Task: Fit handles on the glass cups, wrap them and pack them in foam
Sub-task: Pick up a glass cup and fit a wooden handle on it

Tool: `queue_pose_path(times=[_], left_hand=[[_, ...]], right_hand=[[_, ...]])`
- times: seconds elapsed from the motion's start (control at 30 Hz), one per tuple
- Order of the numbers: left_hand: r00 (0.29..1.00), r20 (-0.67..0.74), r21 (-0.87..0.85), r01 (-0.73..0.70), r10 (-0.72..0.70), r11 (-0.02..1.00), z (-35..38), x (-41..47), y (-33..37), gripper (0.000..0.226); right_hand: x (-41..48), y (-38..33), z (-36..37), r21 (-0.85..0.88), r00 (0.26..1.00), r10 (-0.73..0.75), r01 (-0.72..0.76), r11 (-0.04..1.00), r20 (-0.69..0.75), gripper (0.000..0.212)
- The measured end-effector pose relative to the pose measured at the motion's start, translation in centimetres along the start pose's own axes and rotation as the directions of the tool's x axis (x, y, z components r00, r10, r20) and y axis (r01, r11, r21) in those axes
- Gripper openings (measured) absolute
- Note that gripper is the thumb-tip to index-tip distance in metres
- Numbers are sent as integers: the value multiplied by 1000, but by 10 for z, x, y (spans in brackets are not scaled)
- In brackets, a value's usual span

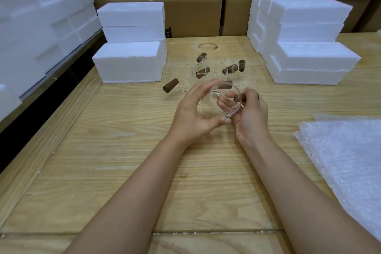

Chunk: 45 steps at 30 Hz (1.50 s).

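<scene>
White foam blocks stand stacked at the table's left, apparently unused. Behind the hands, several clear glass cups already carry brown wooden handles, so fitting seems well along; wrapping and packing appear not yet begun. The left hand curls around the clear glass cup in hand, thumb and fingers clasping its rim. The right hand pinches a brown cylindrical handle at the cup's right rim. Bubble wrap sheets lie unused at right.
</scene>
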<state>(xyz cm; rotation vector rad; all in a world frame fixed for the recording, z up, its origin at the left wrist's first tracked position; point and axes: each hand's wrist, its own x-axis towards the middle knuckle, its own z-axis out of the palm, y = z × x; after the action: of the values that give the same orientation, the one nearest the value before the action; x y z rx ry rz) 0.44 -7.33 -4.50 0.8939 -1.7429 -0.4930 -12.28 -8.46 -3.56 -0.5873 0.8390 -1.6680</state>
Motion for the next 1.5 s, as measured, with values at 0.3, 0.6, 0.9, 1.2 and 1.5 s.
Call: queue_pose_path(times=[0.3, 0.6, 0.9, 1.2, 1.5], left_hand=[[989, 18, -130, 146, -144, 981, 0, -1, 1, 80], [987, 29, -204, 163, -161, 965, 2, -2, -7, 75], [994, -58, -63, 87, -91, 994, 2, -1, -4, 76], [995, -90, 89, -25, 33, 996, 5, -2, -4, 66], [993, -66, -67, 96, -101, 993, 3, 0, -5, 73]], right_hand=[[-7, 0, 1, -188, 983, -181, 173, 967, -24, 28], [-13, -7, 6, -262, 945, -319, 326, 908, 69, 23], [-12, -10, 7, -165, 949, -243, 277, 947, 198, 19], [-5, -7, 3, -56, 972, -154, 166, 985, 178, 35], [-9, -11, 6, -193, 963, -194, 229, 954, 187, 20]])
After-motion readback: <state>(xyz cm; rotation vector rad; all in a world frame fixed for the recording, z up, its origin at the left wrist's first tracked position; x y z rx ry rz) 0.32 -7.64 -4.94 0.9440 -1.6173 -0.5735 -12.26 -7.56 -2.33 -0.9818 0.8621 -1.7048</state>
